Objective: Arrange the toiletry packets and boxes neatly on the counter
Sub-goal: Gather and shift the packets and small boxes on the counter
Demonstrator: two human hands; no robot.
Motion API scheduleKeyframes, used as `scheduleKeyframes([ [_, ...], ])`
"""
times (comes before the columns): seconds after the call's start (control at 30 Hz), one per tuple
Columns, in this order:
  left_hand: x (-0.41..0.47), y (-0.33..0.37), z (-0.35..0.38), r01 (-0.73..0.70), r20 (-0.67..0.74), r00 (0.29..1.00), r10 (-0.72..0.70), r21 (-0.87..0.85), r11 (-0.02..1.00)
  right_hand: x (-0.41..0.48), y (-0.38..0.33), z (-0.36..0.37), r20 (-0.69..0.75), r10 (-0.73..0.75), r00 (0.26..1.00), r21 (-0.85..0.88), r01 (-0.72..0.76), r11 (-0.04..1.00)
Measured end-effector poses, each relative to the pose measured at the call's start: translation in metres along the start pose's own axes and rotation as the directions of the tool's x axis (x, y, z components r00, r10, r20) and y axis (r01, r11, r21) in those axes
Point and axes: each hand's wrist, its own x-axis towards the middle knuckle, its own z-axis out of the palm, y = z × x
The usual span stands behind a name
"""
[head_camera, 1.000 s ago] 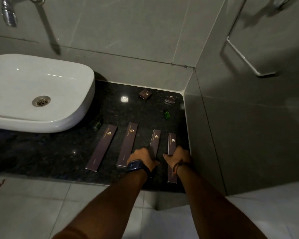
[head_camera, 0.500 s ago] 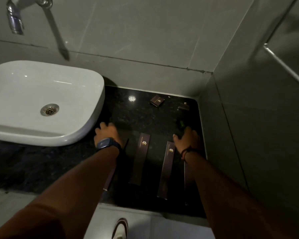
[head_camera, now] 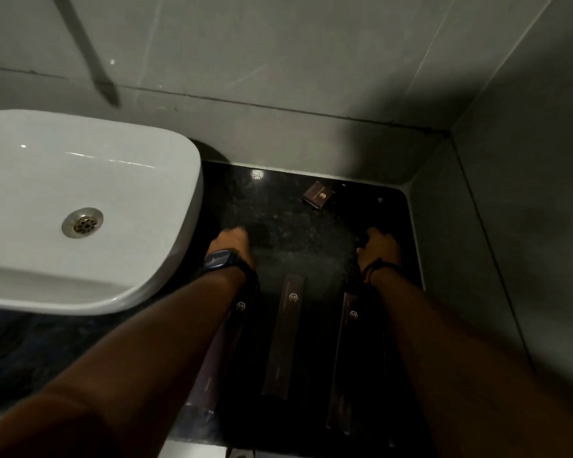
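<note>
My left hand point(head_camera: 230, 242), with a dark watch on the wrist, lies curled on the black counter point(head_camera: 295, 233) beside the basin, closed around a small dark bottle that its fingers hide. My right hand point(head_camera: 381, 246) is closed near the right wall over a small green bottle, also hidden. Behind both hands lie long brown packets: one in the middle point(head_camera: 285, 335), one to the right point(head_camera: 344, 358), and one partly under my left forearm point(head_camera: 212, 371). A small brown box point(head_camera: 318, 195) sits tilted near the back wall. Another small box point(head_camera: 380, 200) is barely visible in the dark back corner.
A white basin point(head_camera: 80, 193) fills the counter's left side, its rim close to my left hand. Grey tiled walls point(head_camera: 510, 226) close in the counter at the back and right. The counter's front edge point(head_camera: 196, 439) lies beneath my forearms.
Both hands have left the long packets and moved away from me, the left toward the basin and the right toward the wall. The camera has moved closer and tilted down.
</note>
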Motion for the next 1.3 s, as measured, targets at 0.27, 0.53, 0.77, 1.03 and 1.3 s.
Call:
scheduleKeyframes([
  [0.27,-0.013,0.078,0.032,-0.408,-0.104,0.91,0.401,-0.39,0.825,-0.01,0.016,-0.026,-0.112,-0.059,0.992,0.24,0.084,0.967],
  [0.53,-0.024,0.128,0.073,-0.496,-0.074,0.858,0.509,-0.383,0.78,-0.039,0.034,-0.03,-0.015,-0.104,0.994,0.283,0.104,0.953],
  [0.77,-0.021,0.126,0.086,-0.502,-0.027,0.845,0.534,-0.381,0.776,-0.044,0.05,-0.021,-0.011,-0.091,0.996,0.308,0.09,0.947],
  [1.03,-0.009,0.105,0.056,-0.519,-0.079,0.847,0.526,-0.335,0.786,-0.05,0.052,-0.036,-0.232,-0.112,0.966,0.24,0.169,0.956],
  [1.3,0.057,0.094,-0.004,-0.513,-0.286,0.845,0.453,-0.189,0.837,0.0,0.018,-0.063,-0.258,-0.037,0.965,0.19,0.089,0.978],
])
